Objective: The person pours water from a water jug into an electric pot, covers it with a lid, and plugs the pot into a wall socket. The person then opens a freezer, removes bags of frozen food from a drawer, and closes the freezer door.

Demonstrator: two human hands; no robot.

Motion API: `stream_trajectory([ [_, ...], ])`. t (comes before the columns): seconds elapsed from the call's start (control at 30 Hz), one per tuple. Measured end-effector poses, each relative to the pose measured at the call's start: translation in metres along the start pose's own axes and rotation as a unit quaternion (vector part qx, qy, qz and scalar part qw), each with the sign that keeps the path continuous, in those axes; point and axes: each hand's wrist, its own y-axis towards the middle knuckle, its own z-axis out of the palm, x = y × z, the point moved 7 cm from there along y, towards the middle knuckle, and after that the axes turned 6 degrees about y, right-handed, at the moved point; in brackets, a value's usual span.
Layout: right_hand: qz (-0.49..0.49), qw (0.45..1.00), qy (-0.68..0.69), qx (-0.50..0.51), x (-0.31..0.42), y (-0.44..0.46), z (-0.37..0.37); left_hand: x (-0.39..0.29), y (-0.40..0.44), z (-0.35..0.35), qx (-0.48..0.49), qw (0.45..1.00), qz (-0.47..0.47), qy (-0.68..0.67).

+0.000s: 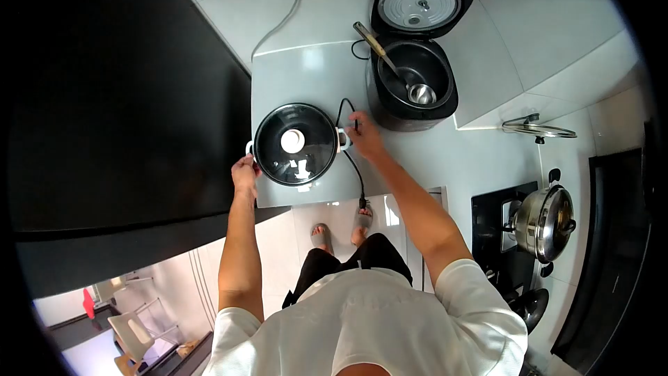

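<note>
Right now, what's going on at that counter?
A person has their left hand and right hand at opposite handles of a round, white-handled pot with a black-rimmed glass lid. The lid is on. A thin black cord passes by the right hand, its plug hanging past the counter edge; can't tell if the fingers hold it too. Behind, a dark, boxy cooker stands open, a wooden-handled metal ladle resting in it.
</note>
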Motion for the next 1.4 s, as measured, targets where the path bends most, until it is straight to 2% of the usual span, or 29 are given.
stream_trajectory([
  [0.1, -0.018, 0.998, 0.038, -0.042, -0.018, -0.012, -0.017, 0.005, -0.008, -0.004, -0.005, 1.0, 0.011, 0.013],
  [0.2, -0.002, 0.998, -0.034, -0.05, -0.041, -0.026, -0.036, 0.007, -0.025, -0.005, -0.046, 0.999, 0.025, 0.011],
  [0.27, -0.079, 0.957, -0.264, -0.084, -0.017, -0.045, -0.051, 0.018, -0.04, -0.006, -0.063, 0.998, 0.031, 0.001],
  [0.4, -0.129, 0.934, -0.303, -0.14, 0.019, -0.096, -0.059, 0.04, -0.075, -0.012, -0.099, 0.994, 0.042, 0.01],
  [0.47, -0.268, 0.911, -0.298, 0.097, 0.02, -0.117, -0.022, 0.051, -0.084, -0.014, -0.109, 0.993, 0.042, 0.024],
  [0.5, -0.269, 0.911, -0.3, 0.094, 0.023, -0.12, -0.023, 0.053, -0.088, -0.014, -0.107, 0.993, 0.044, 0.022],
  [0.53, -0.364, 0.851, -0.342, 0.163, 0.032, -0.137, -0.01, 0.055, -0.092, -0.015, -0.102, 0.994, 0.047, 0.018],
  [0.6, -0.451, 0.774, -0.381, 0.228, 0.034, -0.155, 0.003, 0.058, -0.098, -0.013, -0.087, 0.995, 0.054, 0.014],
  [0.67, -0.431, 0.702, -0.51, 0.248, 0.0, -0.148, 0.011, 0.058, -0.106, -0.014, -0.065, 0.996, 0.056, 0.012],
  [0.77, -0.413, 0.692, -0.518, 0.286, 0.019, -0.145, -0.004, 0.053, -0.123, -0.013, -0.045, 0.997, 0.065, 0.004],
  [0.9, -0.452, 0.688, -0.503, 0.264, 0.059, -0.157, -0.028, 0.044, -0.136, -0.02, -0.035, 0.996, 0.081, -0.01],
  [0.97, -0.387, 0.776, -0.472, 0.161, 0.085, -0.149, -0.054, 0.034, -0.141, -0.023, -0.034, 0.995, 0.092, -0.017],
  [1.0, -0.389, 0.774, -0.474, 0.158, 0.093, -0.151, -0.061, 0.024, -0.147, -0.025, -0.04, 0.993, 0.106, -0.016],
  [1.07, -0.306, 0.895, -0.323, 0.028, 0.114, -0.14, -0.098, 0.007, -0.158, -0.03, -0.05, 0.991, 0.124, -0.021],
  [1.1, -0.309, 0.894, -0.324, 0.025, 0.124, -0.14, -0.097, 0.005, -0.155, -0.032, -0.049, 0.99, 0.128, -0.023],
  [1.17, -0.14, 0.977, -0.144, -0.069, 0.128, -0.126, -0.117, -0.009, -0.15, -0.032, -0.045, 0.98, 0.195, -0.017],
  [1.2, -0.096, 0.993, -0.017, -0.074, 0.134, -0.12, -0.117, -0.017, -0.15, -0.031, -0.044, 0.979, 0.198, -0.02],
  [1.23, -0.099, 0.992, -0.018, -0.076, 0.146, -0.115, -0.113, -0.031, -0.152, -0.026, -0.037, 0.974, 0.224, 0.0],
  [1.3, -0.036, 0.993, 0.079, -0.081, 0.164, -0.1, -0.103, -0.06, -0.155, -0.015, -0.033, 0.966, 0.256, 0.014],
  [1.37, 0.016, 0.989, 0.13, -0.075, 0.182, -0.081, -0.085, -0.102, -0.162, 0.003, -0.041, 0.934, 0.353, 0.044],
  [1.4, 0.011, 0.992, 0.106, -0.073, 0.191, -0.071, -0.076, -0.121, -0.161, 0.014, -0.041, 0.928, 0.364, 0.066],
])
